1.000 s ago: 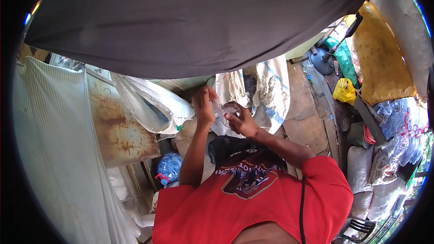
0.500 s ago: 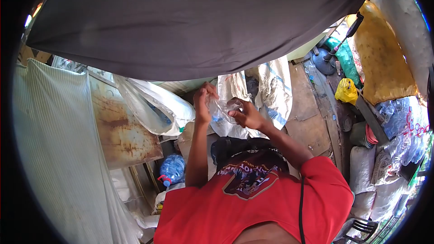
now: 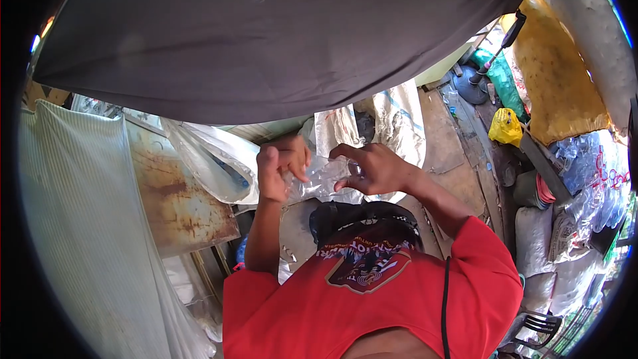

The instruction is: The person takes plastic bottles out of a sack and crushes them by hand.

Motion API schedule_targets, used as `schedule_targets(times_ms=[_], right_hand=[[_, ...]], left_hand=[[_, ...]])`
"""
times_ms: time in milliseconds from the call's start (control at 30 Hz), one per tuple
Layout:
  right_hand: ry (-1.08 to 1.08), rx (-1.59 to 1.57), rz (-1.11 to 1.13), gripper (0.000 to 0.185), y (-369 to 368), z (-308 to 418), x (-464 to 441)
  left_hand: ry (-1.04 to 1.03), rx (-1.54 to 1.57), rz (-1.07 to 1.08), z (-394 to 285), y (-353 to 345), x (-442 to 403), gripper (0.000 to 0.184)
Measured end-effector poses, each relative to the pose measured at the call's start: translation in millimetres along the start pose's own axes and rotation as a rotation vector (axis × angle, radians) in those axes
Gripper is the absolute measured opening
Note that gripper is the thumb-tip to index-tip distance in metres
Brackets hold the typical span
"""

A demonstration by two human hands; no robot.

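Observation:
A clear plastic bottle (image 3: 323, 178), hard to make out against the pale sacks, lies sideways between my hands above my waist. My right hand (image 3: 377, 169) grips one end, thumb and forefinger curved around it. At the other end, the bent fingers of my left hand (image 3: 280, 167) close on the clear plastic; their exact hold is partly hidden. Behind the bottle hangs a white woven sack (image 3: 400, 123). Another white sack (image 3: 211, 159) with its mouth open is beyond my left hand.
Dark cloth (image 3: 266, 33) hangs across the top. A striped curtain (image 3: 80, 206) and rusty metal sheet (image 3: 176, 193) stand at left. To the right are a yellow bag (image 3: 506, 127), a plank (image 3: 546, 167), clear bottles (image 3: 601, 179) and stuffed sacks (image 3: 533, 239).
My hands have moved apart, the left one outward to the left and the right one slightly right. My left forearm now covers most of the blue water bottle on the floor.

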State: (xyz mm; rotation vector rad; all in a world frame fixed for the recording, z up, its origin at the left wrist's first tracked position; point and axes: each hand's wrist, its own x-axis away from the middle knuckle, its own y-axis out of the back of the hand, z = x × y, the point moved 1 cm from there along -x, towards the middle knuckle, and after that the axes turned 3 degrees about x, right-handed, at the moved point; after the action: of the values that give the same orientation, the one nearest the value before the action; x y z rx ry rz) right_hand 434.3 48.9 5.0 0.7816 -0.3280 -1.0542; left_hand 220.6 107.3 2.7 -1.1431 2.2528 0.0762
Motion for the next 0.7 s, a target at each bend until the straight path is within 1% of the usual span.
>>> schedule_targets(times_ms=[67,100,200,333,400,433,533,567,667,700], right_hand=[[0.038,0.078,-0.090,0.056,-0.1,8.9,3.4],[0.087,0.116,-0.172,0.054,-6.4,7.7,3.5],[0.165,0.106,-0.362,0.053,-18.9,6.4,-0.5],[0.258,0.063,-0.533,0.056,-28.2,3.9,-8.1],[0.265,0.004,-0.607,0.057,-36.1,2.5,-13.9],[0.325,-0.011,-0.696,0.058,-37.1,1.1,-20.0],[0.309,-0.040,-0.712,0.057,-38.7,-2.7,-25.6],[0.317,-0.001,-0.693,0.056,-39.2,-6.2,-26.2],[0.316,0.117,-0.629,0.054,-32.8,-19.2,-22.1],[0.301,0.161,-0.602,0.053,-27.0,-19.3,-21.0]], left_hand=[[-0.046,0.177,-0.106,-10.5,-13.4,-3.6,0.073],[-0.100,0.199,-0.098,-17.9,-22.6,-9.4,0.063],[-0.148,0.466,-0.315,-11.3,-33.4,-11.4,0.062],[-0.259,0.689,-0.271,-0.8,-29.7,-15.1,0.060],[-0.281,0.729,-0.268,1.6,-27.5,-22.1,0.059],[-0.293,0.751,-0.263,2.6,-26.6,-26.0,0.059],[-0.294,0.633,-0.308,2.9,-26.3,-29.4,0.060],[-0.303,0.553,-0.262,3.1,-26.6,-28.5,0.051],[-0.272,0.297,-0.371,15.3,-26.5,-22.0,0.042],[-0.302,0.258,-0.218,16.9,-20.1,-21.6,0.032]])
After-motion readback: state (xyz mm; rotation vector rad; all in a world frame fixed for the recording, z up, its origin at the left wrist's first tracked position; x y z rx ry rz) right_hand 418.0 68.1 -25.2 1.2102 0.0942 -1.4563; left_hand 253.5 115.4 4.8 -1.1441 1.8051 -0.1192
